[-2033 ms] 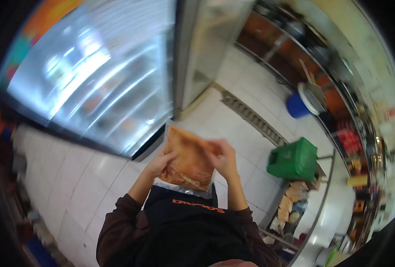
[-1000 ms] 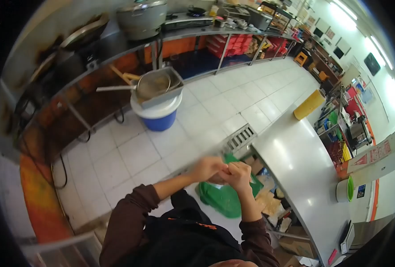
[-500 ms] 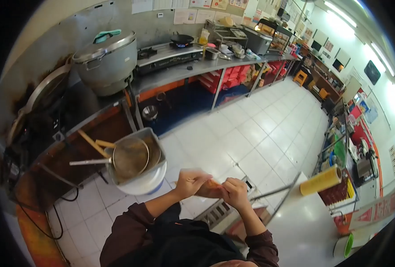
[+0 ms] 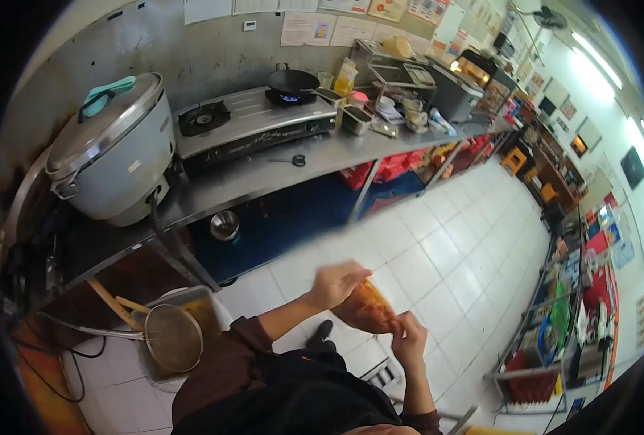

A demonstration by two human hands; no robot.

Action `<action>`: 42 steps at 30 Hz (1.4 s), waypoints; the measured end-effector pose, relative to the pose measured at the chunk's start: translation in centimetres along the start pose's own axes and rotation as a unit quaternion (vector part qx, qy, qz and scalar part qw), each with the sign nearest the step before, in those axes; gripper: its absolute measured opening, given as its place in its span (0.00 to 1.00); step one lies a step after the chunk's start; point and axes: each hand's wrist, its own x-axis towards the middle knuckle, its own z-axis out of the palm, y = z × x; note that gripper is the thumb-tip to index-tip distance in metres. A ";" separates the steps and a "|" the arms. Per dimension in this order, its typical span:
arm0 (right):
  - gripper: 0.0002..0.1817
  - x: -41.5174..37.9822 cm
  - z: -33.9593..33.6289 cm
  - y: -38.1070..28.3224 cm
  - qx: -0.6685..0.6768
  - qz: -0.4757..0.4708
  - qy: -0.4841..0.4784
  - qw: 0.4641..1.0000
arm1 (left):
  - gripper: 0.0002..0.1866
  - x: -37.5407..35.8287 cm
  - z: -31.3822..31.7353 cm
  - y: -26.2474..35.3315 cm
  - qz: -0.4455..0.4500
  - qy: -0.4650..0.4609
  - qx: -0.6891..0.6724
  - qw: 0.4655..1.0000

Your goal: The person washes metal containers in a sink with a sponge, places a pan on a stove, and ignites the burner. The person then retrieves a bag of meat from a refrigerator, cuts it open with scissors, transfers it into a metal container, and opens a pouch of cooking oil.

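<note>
Between my two hands, above the tiled floor, is a bag of orange-red food (image 4: 371, 307), apparently thin plastic; what exactly it contains I cannot make out. My left hand (image 4: 336, 286) grips its upper left end with the thumb along the top. The fingers of my right hand (image 4: 409, 336) pinch its lower right corner. Part of the bag is hidden behind the left hand.
On the steel counter (image 4: 246, 174) ahead stand a large lidded pot (image 4: 112, 156), a two-burner stove (image 4: 253, 116) and a black wok (image 4: 293, 81) over a blue flame. Scissors (image 4: 293, 160) lie in front. Lower left, a strainer (image 4: 173, 338) rests on a grey tub.
My view has swung toward the stove, and the worktop with the yellow roll has left it. Both hands still hold the bag, which now shows more of its orange-red contents.
</note>
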 end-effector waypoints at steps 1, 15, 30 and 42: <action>0.06 2.9 1.4 2.4 -0.034 -0.042 -0.029 0.998 | 0.05 1.9 -0.3 -2.2 0.009 0.000 0.044 0.999; 0.11 44.1 24.9 3.0 0.271 -0.374 -0.155 0.873 | 0.27 7.4 -3.8 -32.4 -0.249 0.312 -0.627 0.669; 0.15 56.5 48.9 15.9 0.070 -0.228 -0.381 0.893 | 0.25 16.1 -16.7 -41.1 -0.209 0.572 -0.102 0.786; 0.14 57.7 48.6 22.5 0.024 -0.146 -0.593 0.792 | 0.25 18.8 -14.8 -44.5 -0.181 0.604 -0.260 0.731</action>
